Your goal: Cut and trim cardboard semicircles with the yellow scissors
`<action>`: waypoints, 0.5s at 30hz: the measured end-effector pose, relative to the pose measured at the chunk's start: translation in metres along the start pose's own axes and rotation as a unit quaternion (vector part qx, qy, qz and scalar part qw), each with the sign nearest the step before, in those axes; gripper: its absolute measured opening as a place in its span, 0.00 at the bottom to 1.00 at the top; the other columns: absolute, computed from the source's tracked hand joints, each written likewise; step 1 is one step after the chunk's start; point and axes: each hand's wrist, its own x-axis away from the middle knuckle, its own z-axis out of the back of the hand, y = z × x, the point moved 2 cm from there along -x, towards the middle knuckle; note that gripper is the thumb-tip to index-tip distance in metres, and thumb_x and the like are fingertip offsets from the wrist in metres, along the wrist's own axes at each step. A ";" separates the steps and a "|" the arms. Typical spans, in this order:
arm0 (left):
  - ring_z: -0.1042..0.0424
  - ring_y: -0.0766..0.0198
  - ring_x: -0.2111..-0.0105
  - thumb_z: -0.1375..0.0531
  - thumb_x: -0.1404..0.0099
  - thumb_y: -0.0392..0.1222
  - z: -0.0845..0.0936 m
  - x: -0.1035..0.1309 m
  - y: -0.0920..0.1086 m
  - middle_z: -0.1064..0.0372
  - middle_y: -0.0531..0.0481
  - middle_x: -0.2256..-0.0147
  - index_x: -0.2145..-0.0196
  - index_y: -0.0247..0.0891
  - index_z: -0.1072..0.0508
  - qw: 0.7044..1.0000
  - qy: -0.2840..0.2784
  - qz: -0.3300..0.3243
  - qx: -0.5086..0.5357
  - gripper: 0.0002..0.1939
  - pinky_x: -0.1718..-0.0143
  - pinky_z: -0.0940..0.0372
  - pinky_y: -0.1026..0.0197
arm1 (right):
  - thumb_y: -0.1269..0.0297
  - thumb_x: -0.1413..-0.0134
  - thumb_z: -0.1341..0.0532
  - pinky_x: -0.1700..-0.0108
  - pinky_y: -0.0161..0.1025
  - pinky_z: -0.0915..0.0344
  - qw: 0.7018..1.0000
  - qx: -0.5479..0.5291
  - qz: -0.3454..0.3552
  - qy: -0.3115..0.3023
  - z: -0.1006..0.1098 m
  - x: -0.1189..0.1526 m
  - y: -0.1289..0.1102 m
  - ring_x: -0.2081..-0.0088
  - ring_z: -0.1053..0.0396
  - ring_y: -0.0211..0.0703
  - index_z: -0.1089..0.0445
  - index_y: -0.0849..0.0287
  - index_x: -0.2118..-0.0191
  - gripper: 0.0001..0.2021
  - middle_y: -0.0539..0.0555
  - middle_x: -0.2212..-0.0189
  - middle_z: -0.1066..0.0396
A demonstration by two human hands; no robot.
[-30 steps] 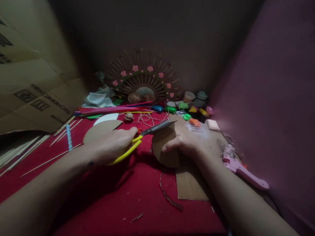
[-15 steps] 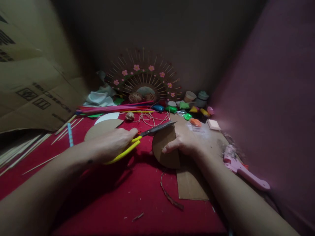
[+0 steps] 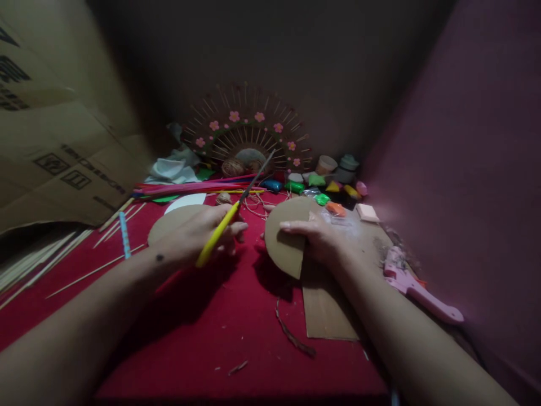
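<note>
One bare left forearm [image 3: 105, 301] and one bare right forearm [image 3: 384, 313], smooth, each tapering towards the wrist, uncovered along the whole visible length. One small, dark, oval spot [image 3: 159, 257] on the left forearm, near the wrist. One bare left hand [image 3: 198, 234] and one bare right hand [image 3: 323, 235]; fingernails too small and dim to describe.

Single head-worn view, facing forward and down across red tabletop [image 3: 181, 361]; hands [image 3: 324, 239] near.

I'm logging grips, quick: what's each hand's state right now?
Left hand: holding the yellow-handled scissors.
Right hand: closed on the rounded cardboard piece.
</note>
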 end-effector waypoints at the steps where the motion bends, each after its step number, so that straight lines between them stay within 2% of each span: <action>1: 0.33 0.65 0.81 0.42 0.44 0.48 -0.003 0.001 0.002 0.30 0.49 0.78 0.72 0.38 0.33 0.999 -0.008 0.019 0.051 0.10 0.81 0.42 0.64 | 0.68 0.64 0.33 0.62 0.42 0.34 0.999 -0.029 0.000 0.020 0.001 -0.002 0.002 0.69 0.31 0.43 0.30 0.60 0.68 0.12 0.52 0.73 0.27; 4: 0.32 0.66 0.80 0.39 0.46 0.49 -0.017 0.004 0.007 0.28 0.49 0.76 0.71 0.37 0.34 0.971 -0.033 0.056 0.229 0.13 0.82 0.40 0.66 | 0.65 0.62 0.33 0.60 0.41 0.34 0.994 -0.093 0.010 0.058 0.001 -0.009 0.007 0.68 0.31 0.42 0.30 0.60 0.66 0.13 0.51 0.73 0.27; 8: 0.38 0.70 0.87 0.36 0.49 0.46 -0.039 0.006 0.010 0.34 0.54 0.84 0.71 0.37 0.35 0.924 -0.069 0.060 0.371 0.13 0.87 0.46 0.69 | 0.62 0.60 0.33 0.60 0.43 0.32 0.988 -0.136 0.041 0.067 -0.003 -0.014 0.010 0.66 0.29 0.44 0.31 0.61 0.63 0.15 0.52 0.71 0.27; 10: 0.39 0.71 0.88 0.35 0.51 0.43 -0.044 0.005 0.010 0.35 0.56 0.85 0.71 0.38 0.37 0.909 -0.047 0.065 0.410 0.14 0.88 0.46 0.69 | 0.62 0.59 0.33 0.63 0.43 0.31 0.987 -0.134 0.063 0.069 -0.006 -0.013 0.011 0.68 0.29 0.44 0.31 0.61 0.63 0.15 0.53 0.71 0.27; 12: 0.40 0.71 0.89 0.35 0.51 0.41 -0.045 0.004 0.010 0.37 0.58 0.86 0.70 0.39 0.38 0.903 -0.020 0.066 0.425 0.15 0.89 0.47 0.70 | 0.62 0.58 0.34 0.71 0.40 0.31 0.991 -0.105 0.068 0.056 -0.010 -0.010 0.012 0.73 0.29 0.42 0.31 0.61 0.63 0.14 0.53 0.73 0.27; 15: 0.39 0.72 0.88 0.36 0.50 0.40 -0.041 0.004 0.011 0.37 0.59 0.86 0.67 0.39 0.38 0.907 0.023 0.051 0.417 0.15 0.88 0.47 0.72 | 0.63 0.57 0.35 0.84 0.35 0.38 0.999 -0.043 0.027 0.003 -0.014 -0.004 0.014 0.82 0.32 0.39 0.31 0.62 0.64 0.12 0.51 0.78 0.28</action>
